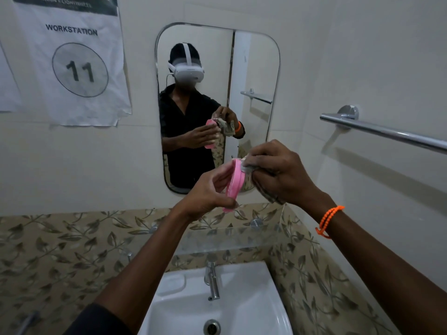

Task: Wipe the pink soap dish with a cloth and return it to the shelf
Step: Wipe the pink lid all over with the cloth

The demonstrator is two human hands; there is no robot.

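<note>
My left hand (208,189) grips the pink soap dish (234,184), holding it on edge in front of the mirror, above the glass shelf (232,240). A grey-beige cloth (251,166) is bunched in my right hand (280,170), which presses it against the right face of the dish. Most of the cloth is hidden behind my right fingers. An orange bead band circles my right wrist.
A wall mirror (256,76) hangs ahead and shows a person with a headset. Below the shelf sit a white basin (254,308) and a chrome tap (212,281). A chrome towel bar (387,131) juts from the right wall. A paper sign (75,64) hangs at left.
</note>
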